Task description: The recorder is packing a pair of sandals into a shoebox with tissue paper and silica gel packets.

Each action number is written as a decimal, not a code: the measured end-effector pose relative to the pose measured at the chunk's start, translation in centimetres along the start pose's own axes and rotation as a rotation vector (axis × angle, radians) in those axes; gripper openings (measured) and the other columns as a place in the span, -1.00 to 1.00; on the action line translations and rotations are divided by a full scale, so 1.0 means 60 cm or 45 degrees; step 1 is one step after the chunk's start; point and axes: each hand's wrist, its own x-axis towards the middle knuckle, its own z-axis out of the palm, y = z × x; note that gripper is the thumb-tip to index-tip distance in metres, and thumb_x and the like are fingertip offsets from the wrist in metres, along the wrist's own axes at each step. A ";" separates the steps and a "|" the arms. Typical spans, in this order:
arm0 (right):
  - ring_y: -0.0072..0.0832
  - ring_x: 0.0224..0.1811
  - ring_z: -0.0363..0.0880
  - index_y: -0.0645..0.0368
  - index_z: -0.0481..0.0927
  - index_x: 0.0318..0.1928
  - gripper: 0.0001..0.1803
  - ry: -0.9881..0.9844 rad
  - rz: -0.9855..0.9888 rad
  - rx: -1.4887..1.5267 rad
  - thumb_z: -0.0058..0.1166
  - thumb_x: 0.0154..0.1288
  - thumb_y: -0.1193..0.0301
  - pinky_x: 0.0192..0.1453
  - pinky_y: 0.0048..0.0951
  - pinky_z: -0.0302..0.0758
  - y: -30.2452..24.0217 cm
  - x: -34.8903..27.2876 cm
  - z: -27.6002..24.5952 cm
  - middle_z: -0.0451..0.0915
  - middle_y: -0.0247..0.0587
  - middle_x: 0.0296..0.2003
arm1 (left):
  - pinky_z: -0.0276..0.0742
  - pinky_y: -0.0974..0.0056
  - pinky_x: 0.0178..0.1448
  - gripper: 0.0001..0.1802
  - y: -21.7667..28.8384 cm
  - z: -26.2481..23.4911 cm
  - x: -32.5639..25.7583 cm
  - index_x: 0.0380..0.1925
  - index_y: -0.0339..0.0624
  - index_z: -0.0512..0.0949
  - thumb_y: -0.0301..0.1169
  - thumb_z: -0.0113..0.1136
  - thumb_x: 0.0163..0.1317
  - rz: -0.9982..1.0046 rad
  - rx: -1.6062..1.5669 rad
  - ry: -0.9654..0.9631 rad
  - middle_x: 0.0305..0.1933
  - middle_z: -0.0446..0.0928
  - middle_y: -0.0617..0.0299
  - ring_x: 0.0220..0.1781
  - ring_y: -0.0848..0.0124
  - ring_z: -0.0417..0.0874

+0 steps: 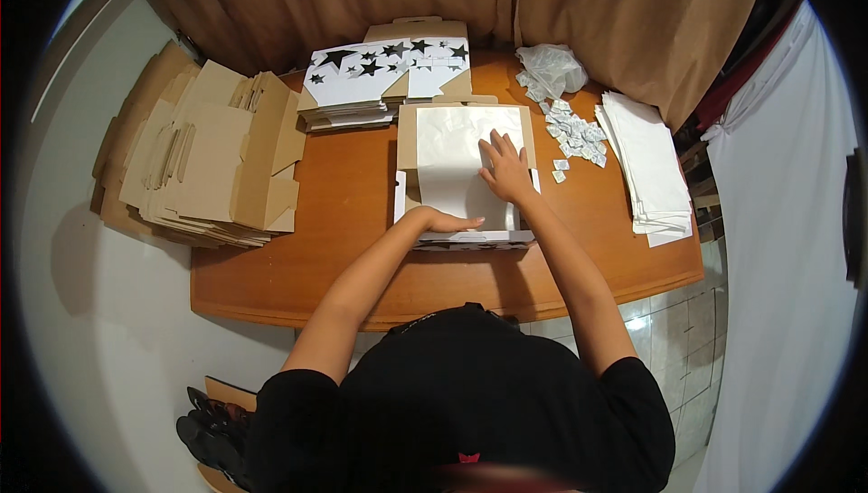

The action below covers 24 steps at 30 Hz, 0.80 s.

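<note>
In front of me on the table stands an opened cardboard box (407, 136), brown inside, with a white front wall bearing dark shapes. A sheet of thin white paper (449, 145) lies in it and runs up over the raised lid. My right hand (508, 170) rests on the right part of this sheet, fingers spread. Down by the front wall, my left hand (443, 221) lies flat with outstretched fingers over the paper's lower end. Neither hand grips anything.
Folded brown cardboard boxes (203, 154) are piled at the left. Behind the opened box sit flat white boxes with black stars (348, 86). At right are small white packets (574, 136), a clear plastic bag (553, 68) and a stack of white paper sheets (640, 163).
</note>
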 end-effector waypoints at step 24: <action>0.05 0.35 -0.06 0.06 0.28 0.18 -0.37 0.275 0.189 0.210 0.13 0.08 0.25 0.29 0.25 -0.12 -0.092 -0.128 -0.034 0.05 0.15 0.26 | 0.31 0.19 0.19 -0.15 0.003 0.004 -0.115 0.09 -0.31 0.38 0.25 -0.02 0.08 0.204 -0.106 0.512 0.11 0.41 -0.12 0.14 0.09 0.44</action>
